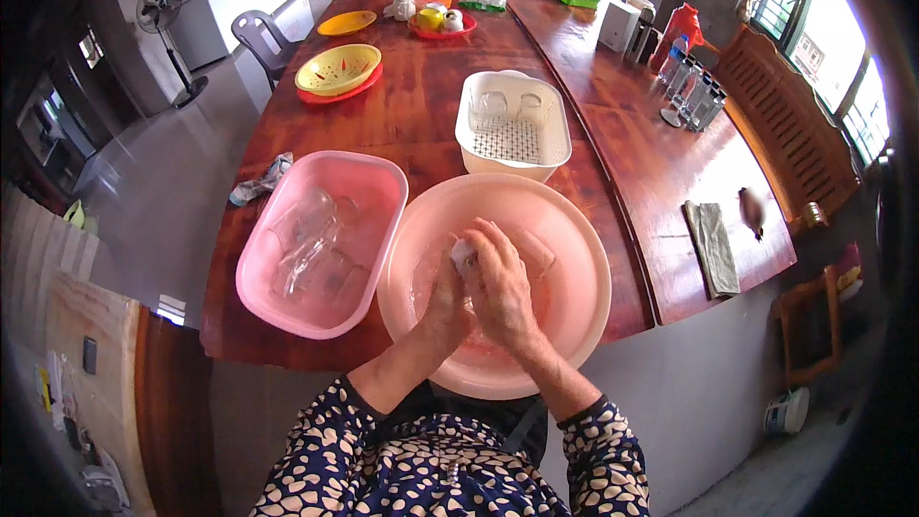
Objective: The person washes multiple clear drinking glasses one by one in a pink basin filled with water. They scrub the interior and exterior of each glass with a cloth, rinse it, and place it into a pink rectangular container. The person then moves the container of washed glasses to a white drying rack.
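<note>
Both hands are together over the round pale-pink basin (pixel 584 325), which holds some water. My left hand (pixel 446 295) and my right hand (pixel 502 289) are closed around a small whitish thing (pixel 464 257). Fingers cover most of it, so I cannot tell its kind. A clear drinking glass (pixel 534 251) lies in the basin beside my right hand. To the left stands a pink rectangular tub (pixel 251 273), with several clear glasses (pixel 311 230) lying in it. Just beyond the basin, a white draining basket (pixel 565 148) has two upturned glasses (pixel 510 102) at its far end.
A crumpled cloth (pixel 261 182) lies by the pink tub. Farther off are a yellow colander (pixel 338 70), a yellow plate (pixel 347 23) and a red tray (pixel 445 33) with cups. On the right are a folded grey-green cloth (pixel 711 249), several glasses (pixel 691 91) and a wooden bench (pixel 790 115).
</note>
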The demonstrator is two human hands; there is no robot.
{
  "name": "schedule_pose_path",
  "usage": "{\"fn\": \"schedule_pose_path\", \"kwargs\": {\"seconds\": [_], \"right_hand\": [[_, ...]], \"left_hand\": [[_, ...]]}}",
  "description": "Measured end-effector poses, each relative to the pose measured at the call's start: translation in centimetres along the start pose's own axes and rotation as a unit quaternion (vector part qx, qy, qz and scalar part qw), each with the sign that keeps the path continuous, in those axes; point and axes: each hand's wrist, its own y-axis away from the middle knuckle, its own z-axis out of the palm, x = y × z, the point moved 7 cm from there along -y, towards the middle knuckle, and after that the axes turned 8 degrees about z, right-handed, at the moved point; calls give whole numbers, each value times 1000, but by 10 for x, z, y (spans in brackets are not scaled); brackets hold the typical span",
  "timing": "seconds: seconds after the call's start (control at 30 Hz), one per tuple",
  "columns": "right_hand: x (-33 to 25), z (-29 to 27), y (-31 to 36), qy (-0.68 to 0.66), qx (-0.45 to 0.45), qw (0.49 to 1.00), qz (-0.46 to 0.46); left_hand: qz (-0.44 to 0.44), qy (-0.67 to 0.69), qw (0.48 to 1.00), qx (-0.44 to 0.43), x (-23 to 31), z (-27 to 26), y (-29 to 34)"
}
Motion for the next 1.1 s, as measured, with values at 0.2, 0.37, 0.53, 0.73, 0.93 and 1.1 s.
{"fn": "schedule_pose_path", "kwargs": {"seconds": [0.2, 0.37, 0.53, 0.73, 0.93, 1.1], "right_hand": [[41, 0, -30, -179, -65, 956, 224], [68, 3, -22, -79, -164, 938, 294], [122, 48, 13, 112, -284, 932, 197], [80, 58, 49, 129, -440, 887, 58], [33, -28, 11, -23, -239, 965, 103], [-17, -27, 6, -87, -49, 995, 12]], "left_hand": [[-118, -144, 979, 86, 0, 9, 10], [-58, -173, 972, 147, 17, 2, 8], [-101, -86, 977, 169, 16, -24, -1], [-83, -108, 958, 253, 20, -52, -7], [-88, -112, 962, 232, 20, -26, 1], [-30, -11, 998, -60, 2, -25, -20]]}}
